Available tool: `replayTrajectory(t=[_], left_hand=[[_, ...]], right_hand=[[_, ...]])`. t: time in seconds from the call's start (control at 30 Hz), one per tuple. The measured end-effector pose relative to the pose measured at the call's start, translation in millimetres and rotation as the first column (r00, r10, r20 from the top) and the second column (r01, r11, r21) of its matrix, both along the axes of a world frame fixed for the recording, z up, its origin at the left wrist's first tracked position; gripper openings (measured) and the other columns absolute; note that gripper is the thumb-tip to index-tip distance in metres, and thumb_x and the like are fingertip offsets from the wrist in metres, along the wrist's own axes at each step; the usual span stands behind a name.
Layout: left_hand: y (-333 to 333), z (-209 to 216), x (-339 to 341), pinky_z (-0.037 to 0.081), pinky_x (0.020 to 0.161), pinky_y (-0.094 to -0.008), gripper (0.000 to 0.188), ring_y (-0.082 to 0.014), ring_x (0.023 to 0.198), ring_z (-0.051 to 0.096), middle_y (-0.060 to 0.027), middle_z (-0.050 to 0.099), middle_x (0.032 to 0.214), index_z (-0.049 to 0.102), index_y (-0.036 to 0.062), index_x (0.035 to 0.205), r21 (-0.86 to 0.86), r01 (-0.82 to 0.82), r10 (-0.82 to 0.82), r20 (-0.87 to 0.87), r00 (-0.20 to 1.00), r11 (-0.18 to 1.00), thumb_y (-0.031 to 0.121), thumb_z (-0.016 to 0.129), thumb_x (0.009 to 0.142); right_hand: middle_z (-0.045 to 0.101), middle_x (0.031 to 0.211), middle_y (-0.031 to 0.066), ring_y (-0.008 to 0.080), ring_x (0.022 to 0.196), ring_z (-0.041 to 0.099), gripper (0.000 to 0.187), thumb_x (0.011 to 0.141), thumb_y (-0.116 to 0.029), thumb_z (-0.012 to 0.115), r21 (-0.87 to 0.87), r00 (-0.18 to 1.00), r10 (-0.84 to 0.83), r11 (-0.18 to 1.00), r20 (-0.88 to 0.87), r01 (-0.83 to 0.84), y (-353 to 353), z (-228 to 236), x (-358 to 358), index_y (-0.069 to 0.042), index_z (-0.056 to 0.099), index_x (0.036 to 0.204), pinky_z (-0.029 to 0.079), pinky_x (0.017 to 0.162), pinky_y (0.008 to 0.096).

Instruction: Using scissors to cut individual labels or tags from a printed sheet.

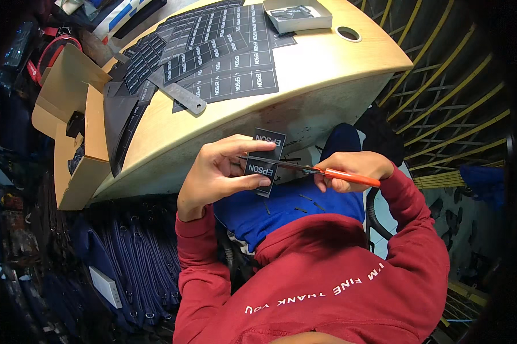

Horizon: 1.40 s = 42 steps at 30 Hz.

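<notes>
Pinched between the thumb and fingers of my left hand (215, 172) is a small strip of black printed labels (262, 167), held upright above my lap. My right hand (359, 166) grips a pair of scissors (350, 176) with orange handles. Their blades reach leftward across the strip, between its upper and lower label; how far they are closed is hard to make out. Several thin black offcuts (304, 210) lie on the blue cloth (287, 200) over my lap.
Beyond my hands, a curved wooden table (327, 57) bears sheets of black labels (235, 83), a metal ruler (184, 98) and a white tray (304, 23). An open cardboard box (95, 126) stands at the left. Dark blue bags (138, 258) lie below it; a yellow folding gate (447, 86) is at right.
</notes>
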State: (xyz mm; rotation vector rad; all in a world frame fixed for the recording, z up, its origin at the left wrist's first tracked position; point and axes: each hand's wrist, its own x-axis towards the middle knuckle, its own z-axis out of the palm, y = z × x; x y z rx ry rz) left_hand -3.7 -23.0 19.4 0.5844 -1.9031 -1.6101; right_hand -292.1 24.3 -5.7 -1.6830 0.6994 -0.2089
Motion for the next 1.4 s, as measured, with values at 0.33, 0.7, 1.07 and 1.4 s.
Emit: replayTrajectory(t=[0.33,0.7,1.07,1.4], left_hand=[[2,4,0,0.055,0.082,-0.0273,0.050,-0.0156,0.099,0.060,-0.0093,0.056,0.113,0.061,-0.0005,0.116,0.012,0.002,-0.003,0.013,1.000,1.000,-0.008,0.075,0.069],[2,6,2,0.054,0.080,-0.0253,0.050,-0.0136,0.097,0.059,-0.0080,0.056,0.113,0.061,-0.0002,0.116,-0.027,-0.024,0.025,0.041,0.999,0.999,-0.006,0.076,0.069],[4,4,5,0.052,0.076,-0.0223,0.051,-0.0115,0.093,0.059,-0.0073,0.056,0.111,0.061,0.0005,0.117,0.004,-0.014,0.013,0.008,1.000,1.000,-0.005,0.077,0.069],[2,6,4,0.054,0.081,-0.0294,0.058,-0.0176,0.101,0.058,-0.0098,0.056,0.112,0.057,-0.0030,0.120,0.071,-0.139,0.135,0.051,0.990,0.988,-0.009,0.076,0.066]], right_hand=[[0.038,0.060,0.0018,0.0124,0.056,0.034,0.054,0.094,-0.050,0.047,-0.065,0.999,-0.038,0.997,0.010,0.039,4,-5,3,-0.001,0.047,0.071,0.033,0.050,0.0331],[0.053,0.065,0.0045,0.0140,0.058,0.047,0.056,0.092,-0.053,0.046,-0.055,0.998,-0.047,0.997,-0.042,0.044,2,-13,0,0.001,0.057,0.079,0.040,0.054,0.0303],[0.034,0.054,0.0044,0.0134,0.051,0.032,0.047,0.094,-0.036,0.052,-0.117,0.995,-0.103,0.988,0.006,0.103,8,-6,6,0.001,0.046,0.066,0.031,0.048,0.0346],[0.036,0.055,-0.0017,0.0083,0.052,0.031,0.039,0.089,-0.027,0.060,-0.119,0.945,-0.271,0.960,-0.183,0.252,7,-1,8,0.000,0.047,0.065,0.028,0.046,0.0281]])
